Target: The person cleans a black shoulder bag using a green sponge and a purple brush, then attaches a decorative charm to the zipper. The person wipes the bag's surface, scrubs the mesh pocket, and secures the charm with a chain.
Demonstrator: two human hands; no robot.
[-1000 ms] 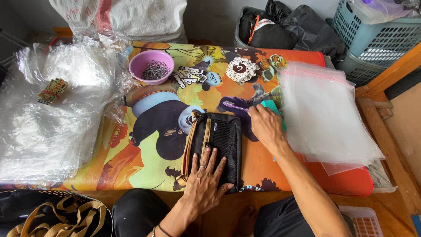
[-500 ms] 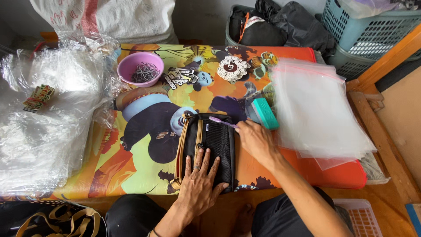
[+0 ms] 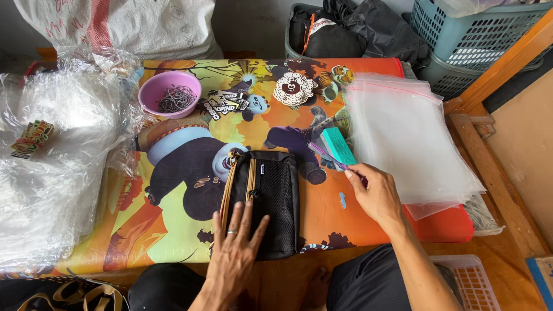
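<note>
Black pouch (image 3: 266,201) lies flat at near edge of cartoon-print mat (image 3: 173,230), long axis running away from person, mesh side up, tan-trimmed zip edge on left. Left hand (image 3: 235,247) presses flat on pouch's near end, fingers spread, gripping nothing. Right hand (image 3: 375,193) sits just right of pouch, pinching purple stick (image 3: 326,155), tip angled up-left toward pouch's far right corner. Teal block (image 3: 338,145) just behind stick. Stack of clear zip bags (image 3: 403,138) further right. Pink bowl of metal rings (image 3: 170,92) far left; clear plastic heap (image 3: 52,167) at left edge.
</note>
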